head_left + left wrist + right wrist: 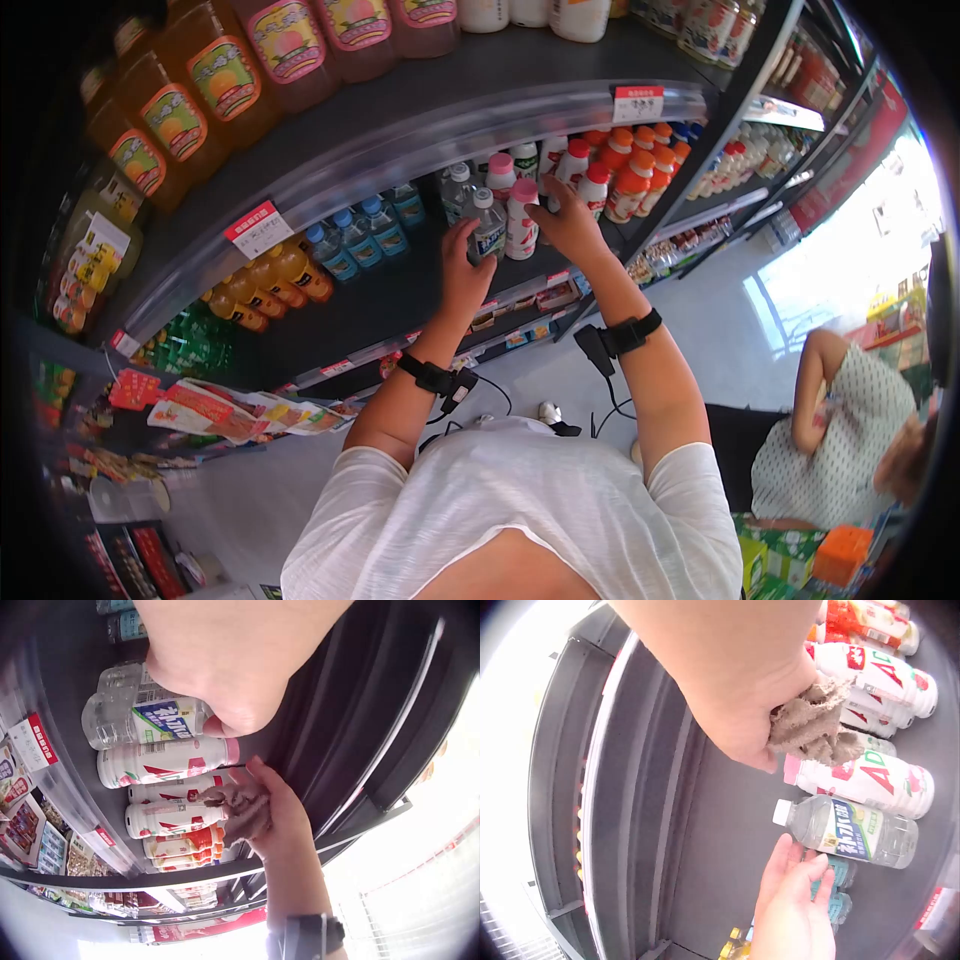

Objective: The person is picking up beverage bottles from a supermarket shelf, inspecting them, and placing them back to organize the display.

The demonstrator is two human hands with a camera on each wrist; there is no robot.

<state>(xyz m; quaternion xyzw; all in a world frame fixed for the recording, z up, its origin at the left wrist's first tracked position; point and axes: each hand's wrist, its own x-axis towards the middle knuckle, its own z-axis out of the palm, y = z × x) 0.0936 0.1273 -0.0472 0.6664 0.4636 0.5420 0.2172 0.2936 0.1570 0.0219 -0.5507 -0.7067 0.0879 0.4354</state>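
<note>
A clear bottle with a white cap [488, 232] [166, 720] [855, 831] stands at the front of its row. Beside its upper part is my left hand [466, 272] [799, 904], the fingers extended and loosely bent at its side; whether they touch it cannot be told. My right hand [572, 228] [285, 814] grips a crumpled grey-brown cloth [246, 810] [814, 726]. It hovers by the tops of the white bottles, close to a pink-capped one [521, 225] [161, 761] [877, 780].
Orange-capped bottles [630, 187] stand to the right, blue-capped bottles [355, 240] and orange drinks [268, 287] to the left. The upper shelf's edge [400, 138] runs above the hands, with juice bottles on it. A person [835, 440] is at the right.
</note>
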